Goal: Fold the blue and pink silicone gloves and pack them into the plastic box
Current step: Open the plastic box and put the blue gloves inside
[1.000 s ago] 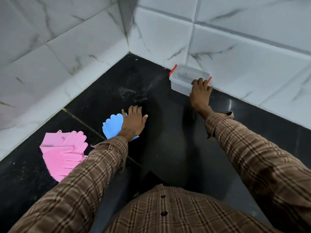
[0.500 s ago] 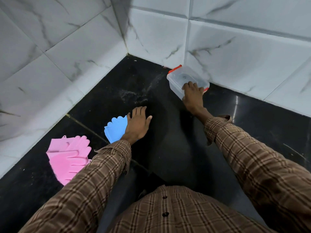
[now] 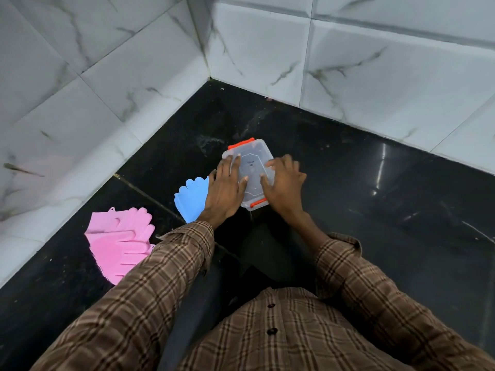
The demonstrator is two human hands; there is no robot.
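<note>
**Inspector:** Where was the container?

**Me:** The clear rectangular plastic box with orange clips (image 3: 250, 167) sat on the glossy black stone floor (image 3: 375, 210), lid on, out from the corner of the white marbled wall tiles (image 3: 375, 76). One orange clip showed at its far end, another at its near end.

**Inspector:** Your hands?

**Me:** My left hand (image 3: 223, 195) lay against the box's left side, fingers spread loosely, fingertips on the lid, thumb on the lid nearer me. My right hand (image 3: 284, 187) was on the right side, fingers curled over the lid's edge, thumb pressing the top. Both hands were partly open, holding the box between them.

**Inspector:** And the gloves?

**Me:** The blue silicone glove (image 3: 191, 199) lay flat on the floor just left of my left hand, partly hidden under it. The pink silicone gloves (image 3: 120, 242) were stacked farther left and nearer me, beside my brown checked left sleeve (image 3: 160, 269), close to the left wall.
</note>
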